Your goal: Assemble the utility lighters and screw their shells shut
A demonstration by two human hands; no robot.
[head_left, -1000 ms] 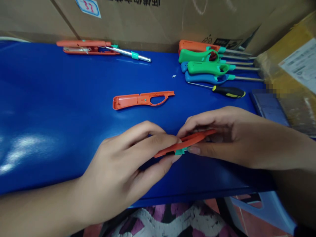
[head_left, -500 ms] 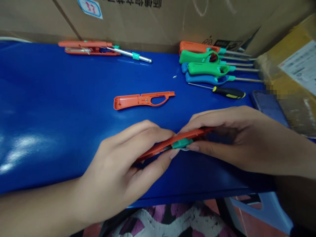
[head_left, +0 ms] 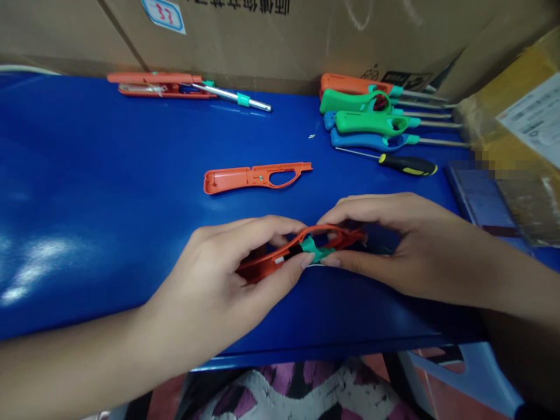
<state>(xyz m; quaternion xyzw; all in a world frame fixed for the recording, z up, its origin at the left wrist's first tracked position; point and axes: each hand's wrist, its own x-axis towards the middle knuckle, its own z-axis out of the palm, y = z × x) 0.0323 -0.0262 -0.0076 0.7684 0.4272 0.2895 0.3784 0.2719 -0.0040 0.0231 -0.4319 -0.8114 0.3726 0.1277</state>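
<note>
Both my hands hold one orange lighter half-shell [head_left: 301, 251] with a teal trigger piece in it, just above the blue table [head_left: 109, 192]. My left hand [head_left: 227, 280] pinches its rear end between thumb and fingers. My right hand [head_left: 394, 245] grips its front end, thumb under and fingers over. Its open inside faces me, tilted. A second orange half-shell [head_left: 256, 177] lies flat on the table a little beyond my hands.
At the back right lie several finished lighters, orange, green and blue [head_left: 367, 111], with a black-and-yellow screwdriver [head_left: 405, 164] in front of them. An opened orange lighter with its metal tube [head_left: 184, 87] lies back left. Cardboard boxes [head_left: 280, 35] line the rear; a yellow package [head_left: 516, 116] sits right.
The shell in my hands has turned from edge-on to tilted, so its open inside and the teal trigger show. My hands have drawn slightly closer together.
</note>
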